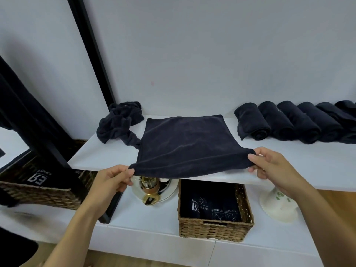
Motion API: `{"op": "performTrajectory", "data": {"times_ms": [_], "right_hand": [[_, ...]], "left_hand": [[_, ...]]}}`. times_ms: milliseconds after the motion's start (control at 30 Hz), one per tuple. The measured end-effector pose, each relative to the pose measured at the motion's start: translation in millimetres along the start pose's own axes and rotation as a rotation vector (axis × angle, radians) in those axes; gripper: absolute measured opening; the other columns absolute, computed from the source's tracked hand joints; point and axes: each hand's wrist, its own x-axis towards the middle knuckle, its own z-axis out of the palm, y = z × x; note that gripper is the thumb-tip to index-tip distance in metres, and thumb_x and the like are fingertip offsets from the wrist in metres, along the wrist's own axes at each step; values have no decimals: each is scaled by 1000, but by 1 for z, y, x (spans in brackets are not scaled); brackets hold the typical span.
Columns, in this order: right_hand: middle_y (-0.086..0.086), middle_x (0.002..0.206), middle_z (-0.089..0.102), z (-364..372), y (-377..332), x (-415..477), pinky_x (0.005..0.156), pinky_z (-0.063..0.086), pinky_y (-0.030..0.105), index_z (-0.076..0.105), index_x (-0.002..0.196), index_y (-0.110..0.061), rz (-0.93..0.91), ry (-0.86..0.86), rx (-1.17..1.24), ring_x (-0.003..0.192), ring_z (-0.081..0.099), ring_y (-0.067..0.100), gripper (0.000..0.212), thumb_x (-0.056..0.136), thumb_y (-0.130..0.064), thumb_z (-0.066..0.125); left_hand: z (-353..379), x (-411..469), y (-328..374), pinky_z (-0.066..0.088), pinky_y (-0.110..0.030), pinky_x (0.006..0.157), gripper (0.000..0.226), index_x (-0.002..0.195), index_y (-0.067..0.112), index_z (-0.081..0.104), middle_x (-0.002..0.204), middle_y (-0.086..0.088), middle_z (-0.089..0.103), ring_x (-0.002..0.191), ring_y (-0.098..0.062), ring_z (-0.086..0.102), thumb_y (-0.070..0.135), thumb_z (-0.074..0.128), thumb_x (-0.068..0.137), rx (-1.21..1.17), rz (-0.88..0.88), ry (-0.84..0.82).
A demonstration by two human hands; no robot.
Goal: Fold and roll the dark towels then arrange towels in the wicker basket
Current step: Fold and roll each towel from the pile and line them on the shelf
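Observation:
A dark navy towel (183,143) lies spread flat on the white upper shelf (289,166). My left hand (113,178) pinches its near left corner and my right hand (269,164) pinches its near right corner, lifting the front edge slightly off the shelf. A crumpled dark towel (119,122) sits at the back left of the shelf. Several rolled dark towels (289,122) lie in a row at the back right. Below, on the lower shelf, stands the wicker basket (213,228) with folded dark towels inside.
A mirror with a black frame (90,54) leans at the left and reflects a basket. A round tray with a gold bottle (152,189) sits left of the wicker basket. A white patterned object (277,205) lies to its right.

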Motion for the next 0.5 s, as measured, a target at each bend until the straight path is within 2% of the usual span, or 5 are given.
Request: {"op": "performTrajectory", "data": {"times_ms": [133,233,367,433,500], "right_hand": [[0,71,57,-7,-58,30,48,37,17,57,83,-12,-112,9,343,62,53,8,16,98,-14,55],[-7,68,56,-16,-117,59,43,28,16,57,80,-16,-162,5,588,61,49,6,18,97,-11,56],[-9,78,63,-22,-182,91,45,24,16,67,93,-20,-342,-4,687,59,46,3,11,93,-12,60],[-8,86,67,-25,-208,99,49,23,17,71,101,-23,-414,49,673,60,45,4,15,91,-14,64],[-7,93,71,-29,-229,105,52,23,19,74,104,-24,-464,134,611,59,44,6,17,90,-17,67]], "left_hand": [[8,21,61,48,-26,66,11,93,2,69,76,-12,66,66,-17,61,11,64,91,-159,113,94],[14,50,125,48,-22,63,4,91,8,66,74,-4,63,62,-13,58,12,64,92,-329,210,121],[17,89,204,43,-19,54,4,86,17,64,75,1,62,56,-8,52,15,68,88,-493,296,123],[18,105,233,40,-19,50,5,85,20,66,72,4,64,57,-8,51,18,70,87,-498,321,110],[16,119,254,38,-19,50,10,95,22,70,79,5,67,59,-7,50,16,70,87,-423,373,68]]}}
